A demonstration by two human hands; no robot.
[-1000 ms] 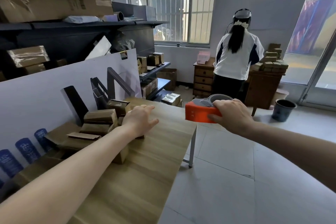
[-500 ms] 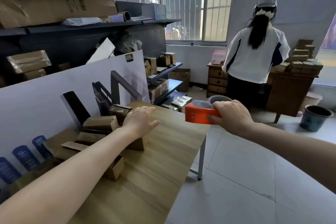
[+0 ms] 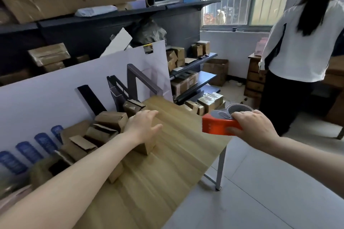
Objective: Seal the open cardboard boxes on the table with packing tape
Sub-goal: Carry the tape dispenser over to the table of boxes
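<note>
- One light wood-grain table [image 3: 167, 182] fills the lower middle of my view; every task box sits along its left side.
- A large white flat panel [image 3: 46, 98] leans just behind the table's far edge.
- A person in a white top [image 3: 297, 52] stands at the right, back to my camera, well apart from the table.
- Several small brown cardboard boxes [image 3: 109, 122] lie clustered against the panel; I read open flaps on at least three.
- One further brown cardboard box [image 3: 147, 148] stands just beside the cluster, nearer the table's middle.
- The left hand [image 3: 143, 126] rests on top of that box, fingers straight and slightly spread, gripping nothing.
- The right hand [image 3: 255, 128] is past the table's right edge, above the floor, fingers curled round an orange plastic tape dispenser [image 3: 216, 126].
- The dispenser, with its grey top section [image 3: 223, 114], is apart from every box.
</note>
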